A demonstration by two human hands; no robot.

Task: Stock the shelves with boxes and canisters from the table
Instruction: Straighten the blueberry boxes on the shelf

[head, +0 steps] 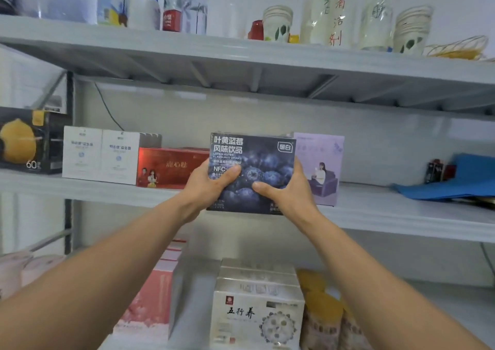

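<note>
From the head camera, the left hand and right hand are clamped on either side of the blueberry box, thumbs across its front. It sits at the front edge of the middle shelf, in the gap between the red box and the purple box — this looks like the placing step. The box stands upright with its printed face towards the camera and looks a shade wider than tall, so its long axis probably runs along the shelf — next it wants a straight push back into the gap, then letting go.
</note>
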